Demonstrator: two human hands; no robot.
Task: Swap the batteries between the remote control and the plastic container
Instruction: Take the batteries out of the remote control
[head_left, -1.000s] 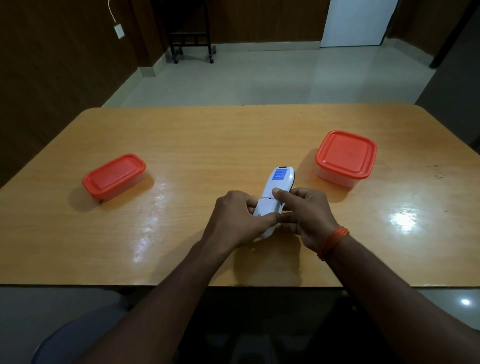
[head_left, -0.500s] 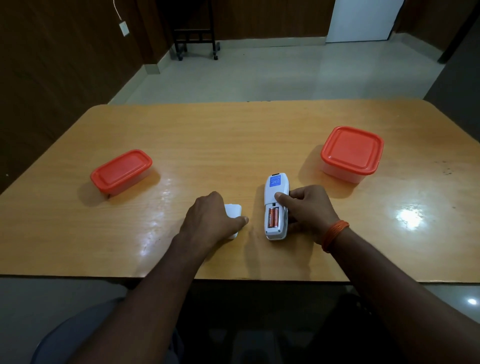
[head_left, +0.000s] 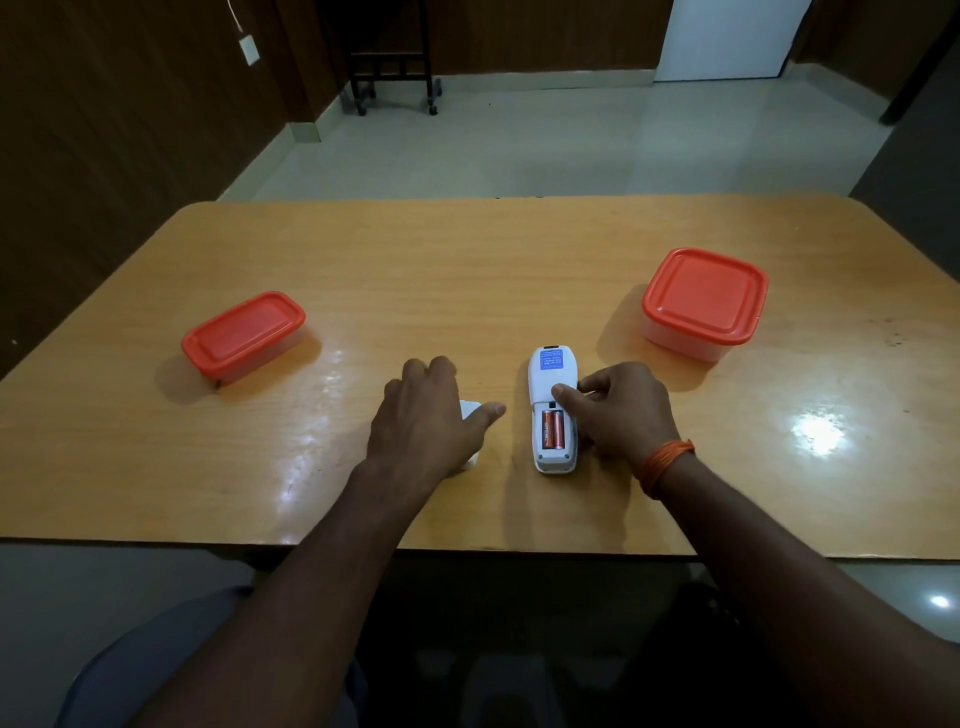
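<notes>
the remote control (head_left: 551, 384) lies face down on the table (head_left: 467, 270), just right of centre in the lower middle of the frame, its long axis running from the near edge toward the top of the frame. the battery compartment is uncovered; two orange batteries (head_left: 554, 429) sit side by side inside it.

the right hand (head_left: 623, 410) grips the remote control from its right side. the thumb presses on the back shell just above the compartment, and the fingers (head_left: 597, 383) curl round the right edge. an orange thread band (head_left: 665, 465) circles the right wrist.

the left hand (head_left: 426, 421) lies palm down just left of the remote control, apart from it. its fingers (head_left: 441, 370) are loosely spread and the thumb is straight. it rests on the white battery cover (head_left: 470, 410), which shows only at two small edges.

a rectangular plastic container (head_left: 243, 335) with a red lid stands at centre left. a square plastic container (head_left: 704, 301) with a red lid stands at centre right. both lids are on.
</notes>
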